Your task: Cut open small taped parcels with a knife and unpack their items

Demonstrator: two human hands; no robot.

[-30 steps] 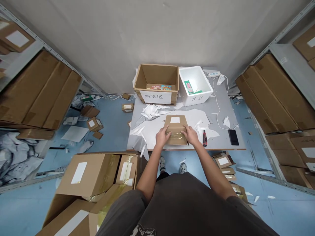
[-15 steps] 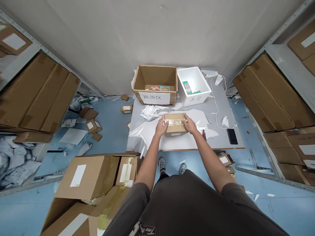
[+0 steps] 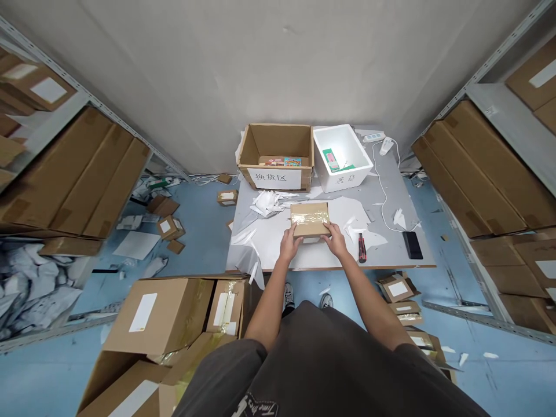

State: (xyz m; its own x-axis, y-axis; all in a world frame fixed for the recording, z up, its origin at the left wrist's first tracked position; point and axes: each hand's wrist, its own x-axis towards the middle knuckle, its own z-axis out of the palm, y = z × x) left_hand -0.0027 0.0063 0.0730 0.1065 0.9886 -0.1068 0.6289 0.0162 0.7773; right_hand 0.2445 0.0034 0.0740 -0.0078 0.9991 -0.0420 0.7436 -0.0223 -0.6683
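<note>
A small brown cardboard box (image 3: 310, 215), with clear tape across its top and a white label on its near side, is between my hands over the white paper on the table. My left hand (image 3: 289, 243) grips its near left corner. At the near right corner, my right hand (image 3: 334, 238) holds it with the thumb on top. A red and black utility knife (image 3: 362, 248) lies just right of my right hand. Crumpled white paper (image 3: 266, 202) is beyond the box on the left.
Behind stand an open carton (image 3: 278, 178) with a handwritten sign and a white foam box (image 3: 343, 184). A phone (image 3: 412, 245) and a white cable lie on the right of the table (image 3: 386, 202). Large cartons (image 3: 152, 318) stand at my left; shelves flank both sides.
Both hands have shifted from the box's sides to its near corners. The utility knife, partly covered by my right arm before, now shows fully. The view has moved slightly.
</note>
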